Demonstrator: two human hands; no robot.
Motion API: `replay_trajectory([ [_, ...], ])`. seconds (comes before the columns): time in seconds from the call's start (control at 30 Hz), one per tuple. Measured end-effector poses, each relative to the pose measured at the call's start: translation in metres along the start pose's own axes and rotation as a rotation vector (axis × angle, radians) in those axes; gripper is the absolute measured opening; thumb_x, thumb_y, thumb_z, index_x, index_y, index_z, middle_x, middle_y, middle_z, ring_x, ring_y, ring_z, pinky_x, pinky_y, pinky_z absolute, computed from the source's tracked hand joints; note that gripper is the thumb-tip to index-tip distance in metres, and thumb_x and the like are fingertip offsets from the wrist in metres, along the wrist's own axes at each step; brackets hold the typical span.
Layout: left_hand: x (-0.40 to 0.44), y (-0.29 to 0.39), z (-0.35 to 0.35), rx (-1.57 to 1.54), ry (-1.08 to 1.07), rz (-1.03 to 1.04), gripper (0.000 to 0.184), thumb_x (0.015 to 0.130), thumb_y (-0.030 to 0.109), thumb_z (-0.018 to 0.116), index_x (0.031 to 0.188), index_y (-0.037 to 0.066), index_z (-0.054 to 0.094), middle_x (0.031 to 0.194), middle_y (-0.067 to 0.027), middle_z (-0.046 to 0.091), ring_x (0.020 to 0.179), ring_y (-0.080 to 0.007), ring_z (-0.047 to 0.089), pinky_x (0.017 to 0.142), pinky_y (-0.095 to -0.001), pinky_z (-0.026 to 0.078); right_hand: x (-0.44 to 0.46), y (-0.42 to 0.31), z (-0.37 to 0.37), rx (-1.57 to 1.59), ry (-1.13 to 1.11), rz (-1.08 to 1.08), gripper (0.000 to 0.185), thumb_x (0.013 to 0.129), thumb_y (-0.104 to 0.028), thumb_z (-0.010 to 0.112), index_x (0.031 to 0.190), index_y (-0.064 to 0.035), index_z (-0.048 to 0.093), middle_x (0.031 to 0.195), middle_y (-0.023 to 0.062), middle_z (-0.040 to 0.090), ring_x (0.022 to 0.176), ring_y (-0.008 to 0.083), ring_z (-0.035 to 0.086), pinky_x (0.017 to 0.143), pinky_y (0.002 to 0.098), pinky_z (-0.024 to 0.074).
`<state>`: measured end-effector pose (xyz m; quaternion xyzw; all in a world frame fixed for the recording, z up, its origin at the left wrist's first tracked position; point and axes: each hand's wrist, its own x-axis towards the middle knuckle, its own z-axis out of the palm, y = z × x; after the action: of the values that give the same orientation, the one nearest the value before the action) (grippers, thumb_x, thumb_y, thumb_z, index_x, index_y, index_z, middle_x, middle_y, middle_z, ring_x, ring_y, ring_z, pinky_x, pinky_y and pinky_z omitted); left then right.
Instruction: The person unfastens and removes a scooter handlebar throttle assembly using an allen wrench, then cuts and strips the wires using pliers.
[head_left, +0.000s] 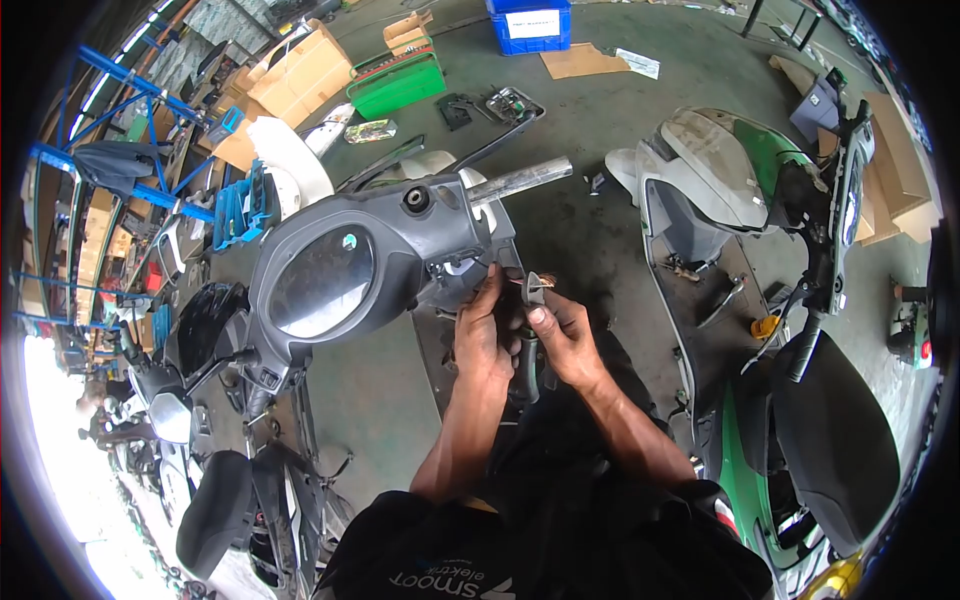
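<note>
In front of me is the grey scooter's front panel [405,235] with its oval display and a bare metal handlebar tube [520,180]. My left hand [483,335] is closed beside the panel's lower edge, its fingers pinched around thin wires [514,281]. Close against it, my right hand [565,340] grips a tool that looks like pliers [532,292], with a grey metal head and a dark handle pointing down. The right thumb presses on the metal head. Copper-coloured strands [546,281] show beside that head. The fingers partly hide where wires and tool meet.
To the right stands a second scooter with a black seat [832,440]. Another black seat [215,515] is at the lower left. A green toolbox [400,85], a blue crate [530,28], cardboard and loose parts lie on the floor ahead. Blue shelving [130,75] lines the left.
</note>
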<state>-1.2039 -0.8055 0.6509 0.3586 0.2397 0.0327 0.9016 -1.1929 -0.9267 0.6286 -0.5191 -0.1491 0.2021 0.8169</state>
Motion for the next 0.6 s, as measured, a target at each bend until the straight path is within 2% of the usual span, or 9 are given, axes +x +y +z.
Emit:
replay_trajectory([
  [0.17, -0.001, -0.001, 0.006, -0.008, 0.025, 0.013, 0.029, 0.095, 0.032, 0.062, 0.089, 0.004, 0.068, 0.067, -0.0022, 0.064, 0.040, -0.0048, 0.045, 0.032, -0.0195, 0.027, -0.002, -0.009, 0.004, 0.085, 0.014, 0.015, 0.050, 0.097, -0.041, 0.058, 0.115, 0.0057, 0.058, 0.087, 0.0061, 0.064, 0.073, 0.0124, 0.060, 0.067, 0.0275, 0.0498],
  [0.4, -0.003, 0.001, 0.007, -0.007, 0.035, -0.023, 0.029, 0.095, 0.032, 0.062, 0.090, 0.004, 0.067, 0.068, -0.0028, 0.065, 0.042, -0.0040, 0.046, 0.034, -0.0196, 0.029, -0.003, -0.012, 0.006, 0.085, 0.040, 0.001, 0.054, 0.096, -0.043, 0.058, 0.118, 0.0055, 0.057, 0.088, 0.0066, 0.064, 0.074, 0.0132, 0.061, 0.067, 0.0275, 0.0502],
  [0.5, -0.005, 0.003, 0.008, 0.007, 0.074, -0.009, 0.028, 0.096, 0.030, 0.060, 0.087, 0.004, 0.065, 0.067, -0.0026, 0.063, 0.040, -0.0089, 0.047, 0.034, -0.0202, 0.030, -0.005, -0.014, 0.003, 0.113, 0.031, 0.035, 0.052, 0.096, -0.042, 0.059, 0.115, 0.0061, 0.059, 0.087, 0.0059, 0.064, 0.076, 0.0126, 0.061, 0.068, 0.0275, 0.0501],
  [0.57, -0.003, 0.006, -0.003, -0.173, -0.009, -0.090, 0.025, 0.097, 0.028, 0.058, 0.086, 0.006, 0.062, 0.071, -0.0038, 0.062, 0.048, -0.0148, 0.054, 0.042, -0.0216, 0.041, -0.008, -0.012, -0.001, -0.005, 0.071, -0.122, 0.048, 0.096, -0.040, 0.059, 0.110, 0.0065, 0.062, 0.085, 0.0056, 0.064, 0.078, 0.0120, 0.061, 0.069, 0.0278, 0.0504],
  [0.6, 0.004, 0.003, -0.019, -0.177, -0.003, -0.090, 0.025, 0.097, 0.028, 0.058, 0.086, 0.006, 0.062, 0.071, -0.0038, 0.062, 0.048, -0.0148, 0.054, 0.042, -0.0216, 0.041, -0.013, -0.015, -0.004, -0.031, 0.091, -0.144, 0.045, 0.096, -0.037, 0.059, 0.101, 0.0068, 0.064, 0.086, 0.0063, 0.065, 0.081, 0.0118, 0.061, 0.070, 0.0280, 0.0501],
])
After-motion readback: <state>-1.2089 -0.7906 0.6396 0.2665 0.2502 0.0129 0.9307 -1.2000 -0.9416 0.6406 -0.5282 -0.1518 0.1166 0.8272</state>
